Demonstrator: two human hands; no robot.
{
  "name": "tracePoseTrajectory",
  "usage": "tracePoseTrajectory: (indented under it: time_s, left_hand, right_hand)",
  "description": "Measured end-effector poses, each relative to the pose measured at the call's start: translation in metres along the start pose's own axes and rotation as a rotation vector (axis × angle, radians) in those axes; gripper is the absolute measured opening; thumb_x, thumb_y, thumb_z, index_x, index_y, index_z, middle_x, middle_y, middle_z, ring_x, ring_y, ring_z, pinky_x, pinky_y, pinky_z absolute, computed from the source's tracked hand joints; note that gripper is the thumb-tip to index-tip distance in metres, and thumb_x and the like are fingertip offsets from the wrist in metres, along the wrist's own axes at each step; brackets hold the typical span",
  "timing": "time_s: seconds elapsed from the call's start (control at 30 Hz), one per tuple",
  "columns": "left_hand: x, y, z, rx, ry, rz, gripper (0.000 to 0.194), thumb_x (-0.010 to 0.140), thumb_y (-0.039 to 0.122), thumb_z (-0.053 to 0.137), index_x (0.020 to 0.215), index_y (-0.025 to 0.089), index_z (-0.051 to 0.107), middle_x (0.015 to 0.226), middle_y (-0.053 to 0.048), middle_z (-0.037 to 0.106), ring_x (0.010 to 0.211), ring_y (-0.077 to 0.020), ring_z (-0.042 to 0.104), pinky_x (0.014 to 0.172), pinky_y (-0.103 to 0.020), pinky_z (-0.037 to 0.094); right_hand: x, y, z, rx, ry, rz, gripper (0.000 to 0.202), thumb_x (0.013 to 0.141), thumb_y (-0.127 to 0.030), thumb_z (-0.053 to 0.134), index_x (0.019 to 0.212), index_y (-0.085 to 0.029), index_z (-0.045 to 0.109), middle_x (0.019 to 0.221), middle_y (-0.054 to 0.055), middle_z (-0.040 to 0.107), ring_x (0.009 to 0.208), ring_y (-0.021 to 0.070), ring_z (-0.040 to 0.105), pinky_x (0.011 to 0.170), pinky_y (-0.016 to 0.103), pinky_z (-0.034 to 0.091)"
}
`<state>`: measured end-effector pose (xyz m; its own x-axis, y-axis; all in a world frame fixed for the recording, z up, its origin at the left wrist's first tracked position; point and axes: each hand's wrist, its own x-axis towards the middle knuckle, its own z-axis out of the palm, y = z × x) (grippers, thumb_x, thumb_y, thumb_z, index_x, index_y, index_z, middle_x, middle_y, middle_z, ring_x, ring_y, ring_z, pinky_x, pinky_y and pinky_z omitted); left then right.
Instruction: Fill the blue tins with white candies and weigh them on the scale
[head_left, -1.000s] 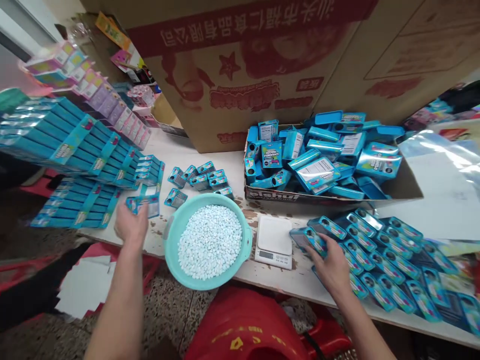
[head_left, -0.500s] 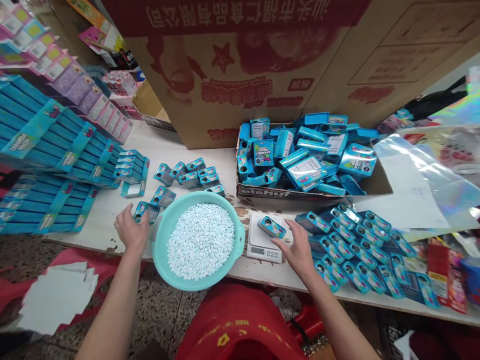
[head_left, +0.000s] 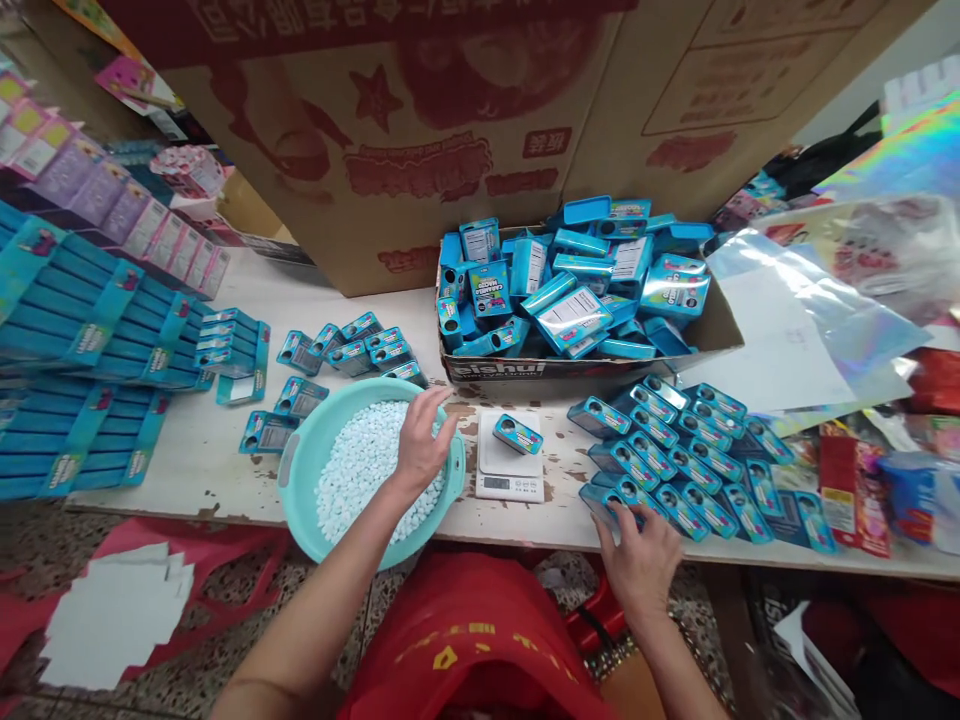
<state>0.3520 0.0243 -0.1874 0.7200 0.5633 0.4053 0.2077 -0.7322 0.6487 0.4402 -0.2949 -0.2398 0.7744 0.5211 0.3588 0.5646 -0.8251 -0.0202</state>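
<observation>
Blue tin [head_left: 517,434] on scale [head_left: 511,487], long axis slanting nearer rightward. Left hand [head_left: 421,448] spread; right hand [head_left: 641,558]: grip, can't tell.

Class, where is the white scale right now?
In the head view, the white scale sits just below and right of centre, between the turquoise basin and the grouped blue tins.

"What colour is the basin [head_left: 298,490]?"
"Turquoise, its pellets [head_left: 349,475] bluish white."
"And the scale [head_left: 504,465]?"
"White, the tin [head_left: 517,434] on it blue."
"The big carton [head_left: 450,110]?"
"Brown, printed red with 1 star [head_left: 373,97]."
</observation>
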Motion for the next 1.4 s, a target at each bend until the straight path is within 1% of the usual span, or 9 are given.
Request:
tracePoseTrajectory:
  time_s: [0.23,0.4,0.5,0.57,0.63,0.73,0.83,0.93,1.4]
  left_hand:
    - [0.005,0.015,0.032,-0.008,-0.206,0.053,0.034,0.087,0.027,0.050,0.121,0.021,0.051,0.117,-0.009,0.055,0.113,-0.0201,0.050,0.098,-0.037,0.041]
    - [0.008,0.024,0.064,-0.003,-0.581,0.193,0.051,0.076,0.026,0.066,0.124,0.022,0.051,0.126,-0.011,0.051,0.123,-0.0277,0.039,0.102,-0.044,0.033]
    - [0.011,0.032,0.075,-0.208,-0.666,0.024,0.033,0.073,0.022,0.067,0.106,0.023,0.063,0.104,-0.008,0.060,0.104,-0.0249,0.050,0.094,-0.036,0.037]
    - [0.010,0.037,0.068,-0.412,-0.639,-0.199,0.033,0.067,0.026,0.073,0.099,0.022,0.067,0.097,-0.007,0.061,0.094,-0.0234,0.053,0.089,-0.032,0.039]
    - [0.006,0.040,0.051,-0.658,-0.588,-0.476,0.040,0.061,0.030,0.078,0.098,0.020,0.068,0.095,-0.006,0.063,0.091,-0.0225,0.055,0.085,-0.030,0.040]
    - [-0.006,0.038,0.019,-1.078,-0.389,-0.894,0.044,0.067,0.043,0.073,0.102,0.016,0.068,0.098,-0.008,0.065,0.090,-0.0213,0.058,0.082,-0.030,0.042]
    - [-0.020,0.027,-0.005,-1.359,-0.150,-1.167,0.044,0.077,0.051,0.061,0.092,0.010,0.069,0.094,-0.013,0.067,0.087,-0.0207,0.061,0.082,-0.031,0.045]
    - [-0.033,0.012,-0.016,-1.421,-0.036,-1.379,0.035,0.080,0.042,0.060,0.076,0.008,0.067,0.076,-0.011,0.067,0.069,-0.0170,0.062,0.073,-0.030,0.048]
    - [-0.047,0.007,-0.037,-1.632,0.109,-1.437,0.023,0.084,0.029,0.055,0.076,0.010,0.065,0.074,-0.008,0.064,0.067,-0.0154,0.061,0.071,-0.028,0.049]
  right_hand:
    - [0.004,0.009,0.004,0.016,0.052,0.040,0.039,0.090,-0.050,0.045,0.084,-0.018,0.067,0.098,0.014,0.056,0.090,0.0279,0.047,0.070,0.037,0.035]
    - [0.012,-0.007,0.002,0.273,0.109,-0.016,0.030,0.088,-0.044,0.051,0.096,-0.017,0.061,0.102,0.014,0.054,0.097,0.0271,0.050,0.081,0.042,0.039]
    - [0.032,-0.034,0.001,0.559,0.033,0.023,0.032,0.085,-0.043,0.056,0.105,-0.018,0.056,0.109,0.014,0.052,0.103,0.0271,0.049,0.088,0.045,0.040]
    - [0.050,-0.056,-0.003,0.774,-0.150,0.104,0.042,0.080,-0.048,0.061,0.108,-0.018,0.054,0.111,0.014,0.053,0.105,0.0277,0.050,0.088,0.044,0.042]
    - [0.068,-0.078,-0.011,0.986,-0.462,0.179,0.046,0.074,-0.052,0.064,0.103,-0.018,0.054,0.101,0.010,0.059,0.094,0.0256,0.055,0.080,0.040,0.047]
    - [0.082,-0.110,-0.025,1.182,-0.856,0.238,0.042,0.071,-0.051,0.067,0.094,-0.019,0.054,0.081,0.002,0.064,0.071,0.0183,0.057,0.065,0.031,0.049]
    - [0.079,-0.137,-0.035,1.274,-1.003,0.284,0.044,0.067,-0.051,0.071,0.091,-0.019,0.053,0.077,0.000,0.065,0.065,0.0163,0.056,0.059,0.027,0.047]
    - [0.070,-0.156,-0.036,1.305,-1.104,0.319,0.044,0.064,-0.051,0.072,0.087,-0.018,0.053,0.074,0.001,0.064,0.064,0.0165,0.056,0.058,0.028,0.047]
    - [0.064,-0.169,-0.049,1.316,-1.129,0.260,0.047,0.063,-0.053,0.073,0.089,-0.020,0.052,0.081,0.002,0.065,0.070,0.0193,0.058,0.063,0.030,0.049]
